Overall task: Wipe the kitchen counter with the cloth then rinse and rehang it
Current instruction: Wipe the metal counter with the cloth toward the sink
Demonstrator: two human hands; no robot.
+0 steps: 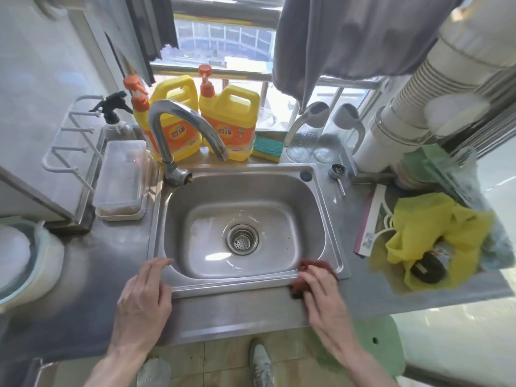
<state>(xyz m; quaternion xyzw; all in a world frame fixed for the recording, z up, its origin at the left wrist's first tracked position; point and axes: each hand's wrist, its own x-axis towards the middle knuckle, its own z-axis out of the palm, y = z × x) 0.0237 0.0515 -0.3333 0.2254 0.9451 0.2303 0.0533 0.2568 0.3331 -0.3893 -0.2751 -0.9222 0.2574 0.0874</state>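
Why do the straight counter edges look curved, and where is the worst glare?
Head view: the wide-angle lens bows the edges of the counter and the stack of cups. Daylight from the window burns the far right to white and glints inside the sink. The corners look soft and the middle sharper.

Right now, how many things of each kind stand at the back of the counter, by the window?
Yellow detergent bottles: 2
Spray bottle: 1
Sponge: 1
Clear glass jugs: 2
Total: 6
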